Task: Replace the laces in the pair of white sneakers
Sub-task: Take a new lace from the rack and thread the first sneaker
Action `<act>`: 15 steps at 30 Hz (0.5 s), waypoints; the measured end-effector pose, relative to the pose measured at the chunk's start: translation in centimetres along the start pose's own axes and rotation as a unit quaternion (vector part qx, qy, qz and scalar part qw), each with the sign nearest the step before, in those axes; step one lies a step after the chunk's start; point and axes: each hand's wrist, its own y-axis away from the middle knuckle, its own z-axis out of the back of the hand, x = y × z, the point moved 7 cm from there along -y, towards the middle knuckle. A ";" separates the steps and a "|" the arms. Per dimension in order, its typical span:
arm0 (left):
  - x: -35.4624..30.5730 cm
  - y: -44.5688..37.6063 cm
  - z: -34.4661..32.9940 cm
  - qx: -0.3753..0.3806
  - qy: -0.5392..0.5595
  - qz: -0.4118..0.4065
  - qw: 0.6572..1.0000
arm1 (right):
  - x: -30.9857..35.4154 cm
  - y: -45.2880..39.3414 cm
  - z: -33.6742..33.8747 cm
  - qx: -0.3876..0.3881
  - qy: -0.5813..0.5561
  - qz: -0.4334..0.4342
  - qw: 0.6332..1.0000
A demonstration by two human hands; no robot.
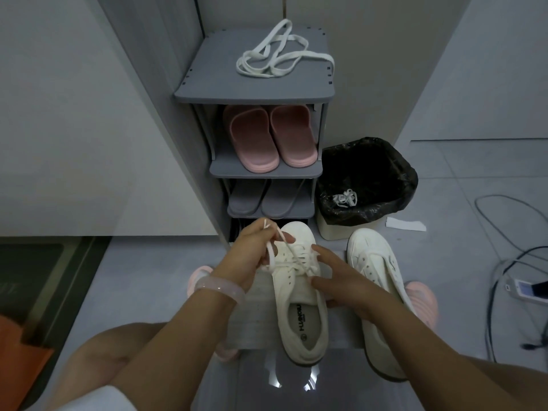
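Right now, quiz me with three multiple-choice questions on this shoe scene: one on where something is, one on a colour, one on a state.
1. Where does the loose lace lie?
A. On top of the rack
B. Inside the bin
C. On the grey slippers

2. What colour are the slippers on the rack's upper shelf?
A. Blue
B. Pink
C. Black

3. What is the left hand doing?
A. Resting flat on the floor
B. Gripping the bin
C. Pinching a lace end of the sneaker

Answers:
1 A, the lace is spread over the rack's top board.
2 B, both slippers on that shelf are pink.
3 C, its fingers curl round the lace above the sneaker, while the right hand steadies the sneaker's side.
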 end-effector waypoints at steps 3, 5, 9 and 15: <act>-0.7 -0.5 0.8 -0.024 0.108 -0.006 0.994 | -0.3 0.0 -0.4 0.000 0.006 -0.020 1.000; -1.1 -0.9 1.3 -0.034 0.174 -0.016 0.984 | -0.4 -0.1 -0.5 -0.005 0.025 -0.021 0.999; -1.0 -1.0 1.5 -0.047 0.177 -0.035 0.982 | -0.6 -0.3 -0.9 -0.008 0.020 -0.032 0.999; -1.5 -1.0 2.5 -0.121 -0.173 -0.084 0.974 | -0.9 -0.6 -1.0 -0.025 0.059 -0.031 0.997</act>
